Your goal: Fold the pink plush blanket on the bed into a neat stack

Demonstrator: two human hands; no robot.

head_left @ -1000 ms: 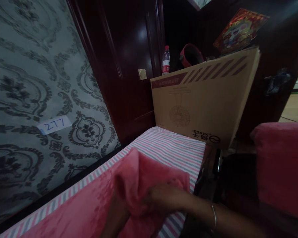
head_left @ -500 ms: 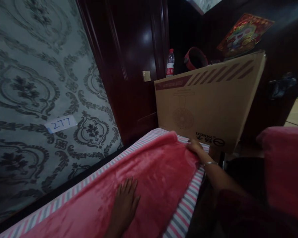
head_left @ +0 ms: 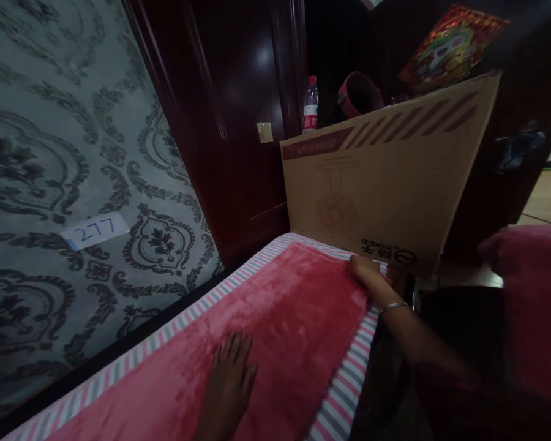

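Observation:
A plush pink-red blanket (head_left: 284, 312) lies spread over a surface covered by a striped sheet (head_left: 340, 392) in white, grey and pink. My left hand (head_left: 229, 373) rests palm down on the blanket, fingers stretched out. At the blanket's far right corner, my right hand (head_left: 367, 272) is closed on its edge, and the fingertips are partly hidden. A metal bracelet (head_left: 393, 305) circles the right wrist. The blanket's far edge lies flat, with a strip of striped sheet showing beyond it.
A large cardboard box (head_left: 376, 177) stands past the far end, before a dark red door (head_left: 239, 92). A plastic bottle (head_left: 310, 107) and a red ring-shaped item (head_left: 349, 101) show behind it. Patterned wallpaper (head_left: 73, 153) carries a "277" label (head_left: 96, 230). Red fabric (head_left: 537, 306) is at right.
The blanket's far edge, bunched and raised before, now lies flat. My right hand still grips its corner, and my left hand stays on the blanket. The view has shifted slightly.

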